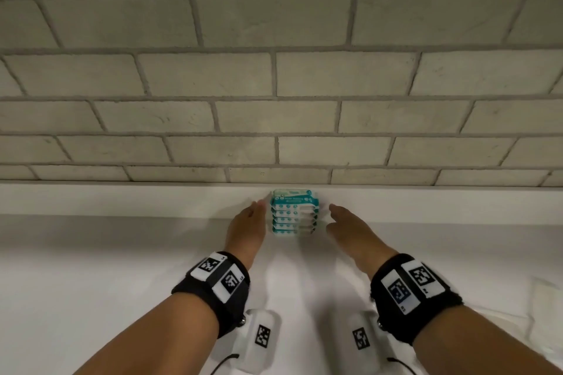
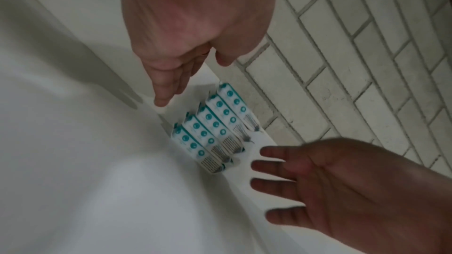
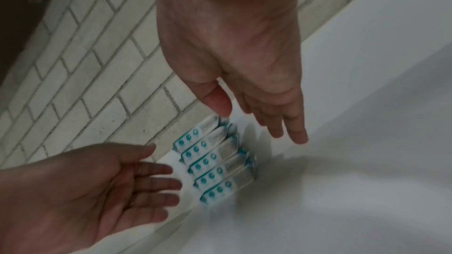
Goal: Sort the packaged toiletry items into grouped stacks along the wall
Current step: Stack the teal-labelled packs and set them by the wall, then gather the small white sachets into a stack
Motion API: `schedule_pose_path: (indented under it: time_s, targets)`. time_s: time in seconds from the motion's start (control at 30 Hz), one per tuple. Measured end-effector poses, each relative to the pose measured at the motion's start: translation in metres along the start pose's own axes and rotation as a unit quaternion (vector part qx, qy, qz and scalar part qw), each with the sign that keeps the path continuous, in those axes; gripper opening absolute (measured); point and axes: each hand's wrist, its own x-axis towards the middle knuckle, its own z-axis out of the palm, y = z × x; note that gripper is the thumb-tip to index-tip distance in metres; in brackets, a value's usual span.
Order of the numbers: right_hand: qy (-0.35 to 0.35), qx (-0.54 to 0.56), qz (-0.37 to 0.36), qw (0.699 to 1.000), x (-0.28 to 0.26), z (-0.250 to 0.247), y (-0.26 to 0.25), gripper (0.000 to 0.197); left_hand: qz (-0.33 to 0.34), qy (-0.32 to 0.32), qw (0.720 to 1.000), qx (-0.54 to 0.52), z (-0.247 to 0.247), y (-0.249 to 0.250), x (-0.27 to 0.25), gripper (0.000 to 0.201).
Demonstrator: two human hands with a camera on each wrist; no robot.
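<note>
stack of 5 teal-and-white packets [image 1: 293, 212] sits on the white ledge [image 1: 122, 199] right against the brick wall [image 1: 274, 76], top packet face up. left hand [image 1: 248, 227] just beside the stack's left side, right hand [image 1: 350, 230] just beside its right side; both flat, fingers straight and a little spread, holding nothing. wrist views show a gap between fingertips and packet ends, so no contact that i can see. judged step: squaring the stack. to do it well, bring both palms in together so the 5 ends line up, press evenly from both sides, not from 1 alone, or the pile shears sideways. keep palms upright, low enough to catch the bottom packet. packets look slick and light, so go gently; a hard nudge could slide the top ones off. white counter [image 1: 91, 283] in front bears nothing else that shows
</note>
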Motion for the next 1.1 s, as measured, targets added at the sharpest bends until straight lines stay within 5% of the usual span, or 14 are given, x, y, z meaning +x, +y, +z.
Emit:
schedule_pose_path:
  time_s: [0.1, 0.2, 0.3, 0.4, 0.67, 0.8, 0.9, 1.0, 1.1]
  targets:
    - [-0.076, -0.101, -0.025, 0.992, -0.030, -0.029, 0.009, 0.053, -0.008, -0.029, 0.999, 0.033, -0.017, -0.007, -0.015, 0.040]
    - [-0.161, -0.262, -0.029, 0.951, -0.071, -0.062, 0.026, 0.046, -0.032, -0.082, 0.995, 0.043, -0.026, -0.011, -0.044, 0.010]
    - [-0.158, -0.369, -0.009, 0.916, -0.107, -0.094, 0.057, 0.046, -0.004, -0.129, 0.986, 0.108, -0.022, -0.012, -0.083, 0.009]
    - [-0.121, -0.397, 0.018, 0.910, -0.147, -0.123, 0.085, 0.046, 0.054, -0.198, 0.953, 0.223, -0.003, -0.006, -0.125, 0.029]
    - [-0.099, -0.447, 0.066, 0.887, -0.259, -0.146, 0.136, 0.043, 0.188, -0.340, 0.809, 0.441, 0.095, 0.007, -0.187, 0.055]
    - [-0.211, -0.448, 0.050, 0.867, -0.289, -0.131, 0.171, 0.049, 0.235, -0.406, 0.691, 0.550, 0.134, 0.004, -0.217, 0.066]
    - [-0.191, -0.460, 0.059, 0.865, -0.294, -0.138, 0.189, 0.057, 0.278, -0.378, 0.616, 0.633, 0.140, -0.005, -0.238, 0.062]
    - [-0.090, -0.448, 0.074, 0.887, -0.297, -0.165, 0.205, 0.062, 0.308, -0.358, 0.613, 0.634, 0.131, -0.017, -0.250, 0.055]
    - [-0.045, -0.442, 0.069, 0.893, -0.305, -0.190, 0.219, 0.058, 0.303, -0.341, 0.645, 0.613, 0.123, -0.019, -0.258, 0.041]
